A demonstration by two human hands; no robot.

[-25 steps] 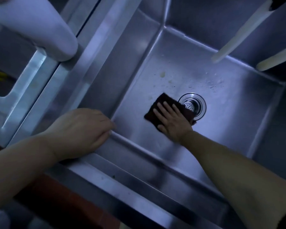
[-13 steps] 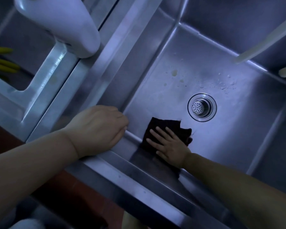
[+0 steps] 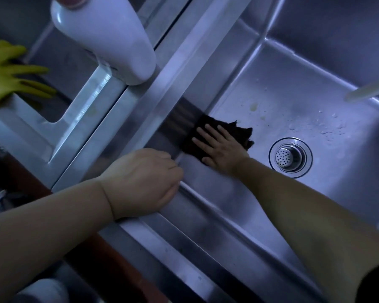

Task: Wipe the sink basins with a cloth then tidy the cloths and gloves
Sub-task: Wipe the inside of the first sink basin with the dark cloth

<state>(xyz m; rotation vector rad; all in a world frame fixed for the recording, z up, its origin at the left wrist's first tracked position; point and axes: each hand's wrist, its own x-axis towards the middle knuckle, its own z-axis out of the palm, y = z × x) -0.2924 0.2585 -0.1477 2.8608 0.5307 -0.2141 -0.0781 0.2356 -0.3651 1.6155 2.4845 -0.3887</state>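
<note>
One steel sink (image 3: 315,215) fills most of the view, w/ two basins seen: a big one on the right, and part of a second at top left behind the divider ridge (image 3: 162,88). Basin floor is dull, w/ white specks and a yellowish spot toward the far side.

Two bare arms reach in from the near edge. Right arm runs down into the big basin; left arm crosses the near rim.

One white bottle (image 3: 109,33) stands on the divider at the top, cap end cut off by the frame.

Left hand (image 3: 144,182) rests on the near-left corner of the big basin's rim, fingers curled over the edge, gripping the rim only, nothing else in it.

One yellow glove (image 3: 7,73) lies at the far left edge, over the rim of the second basin, 3 glove fingers visible.

One dark cloth (image 3: 219,132) sits in the big basin's near-left corner, where floor meets the left wall, partly up the wall. Right hand (image 3: 221,147) lies flat on it, fingers (image 3: 212,130) spread wide and straight, pressing, not pinching; cloth pokes out past the hand on the far side.

One round drain strainer (image 3: 290,157) sits right of the cloth, near but apart.

One pale rod (image 3: 370,90) enters from the right edge over the basin; can't tell what it is.
</note>
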